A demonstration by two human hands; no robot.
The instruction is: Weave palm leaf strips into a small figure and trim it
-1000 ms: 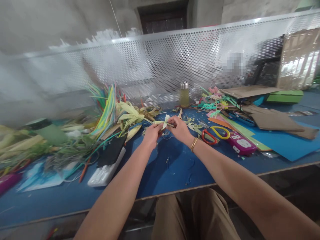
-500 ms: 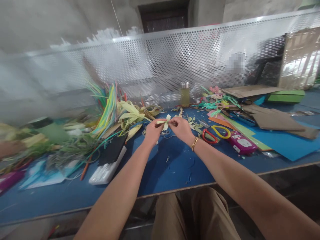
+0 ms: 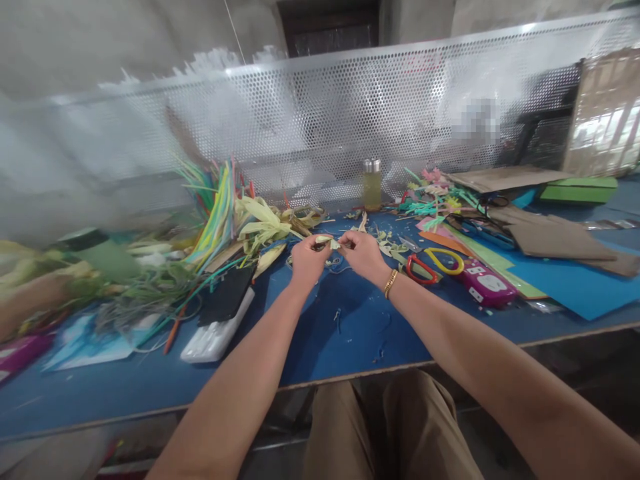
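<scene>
My left hand [image 3: 307,261] and my right hand [image 3: 365,256] meet over the middle of the blue table [image 3: 320,333], fingertips pinched. Between them is a small pale corn husk flower [image 3: 334,245], partly covered by the fingers; both hands grip it. A gold bracelet [image 3: 391,284] circles my right wrist. Just beyond my left hand lies a bunch of pale corn husks [image 3: 265,220]. Scissors with red and yellow handles [image 3: 445,261] rest right of my right hand, among green scraps [image 3: 387,243].
Left stand coloured pipe cleaners [image 3: 220,217], a black phone [image 3: 226,295] on a white pack [image 3: 220,333], and tangled green string [image 3: 165,287]. Right are a purple box [image 3: 487,283], blue paper [image 3: 565,283] and cardboard [image 3: 555,237]. A bottle [image 3: 372,187] stands before the perforated metal panel [image 3: 330,120].
The flower's petals, spread upright before, now show as a smaller, folded shape between my fingertips. Both hands stay nearly in place. At the far left, another person's arm reaches further in.
</scene>
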